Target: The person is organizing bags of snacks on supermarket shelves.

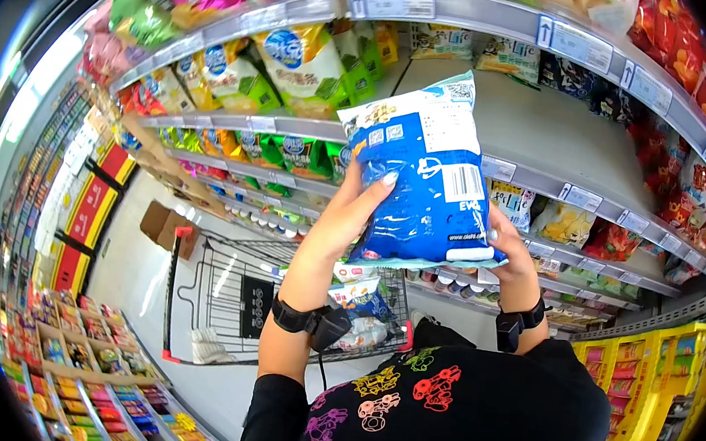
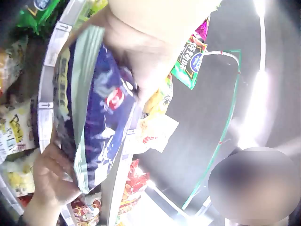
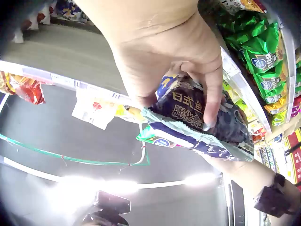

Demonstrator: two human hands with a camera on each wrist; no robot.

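Observation:
A blue and white snack bag point(image 1: 433, 198), its printed back with a barcode turned up to the head view, is held in both hands before the shelves. My left hand point(image 1: 356, 208) grips its left side, thumb lying across the printed face. At the lower right corner my right hand point(image 1: 514, 256) grips the bag, its thumb at the edge. The left wrist view shows the pale sealed end of the bag point(image 2: 84, 113), with the right hand point(image 2: 54, 176) at its far corner. Dark front print with yellow characters shows on the bag point(image 3: 188, 106) under the right fingers in the right wrist view.
Shelves with price-tag rails point(image 1: 530, 180) stand ahead, stocked with green and yellow snack bags point(image 1: 307, 68). A shopping cart point(image 1: 215, 292) with several packs inside stands below the left arm. A yellow display rack point(image 1: 647, 385) is at right, a brown carton point(image 1: 166, 226) on the floor at left.

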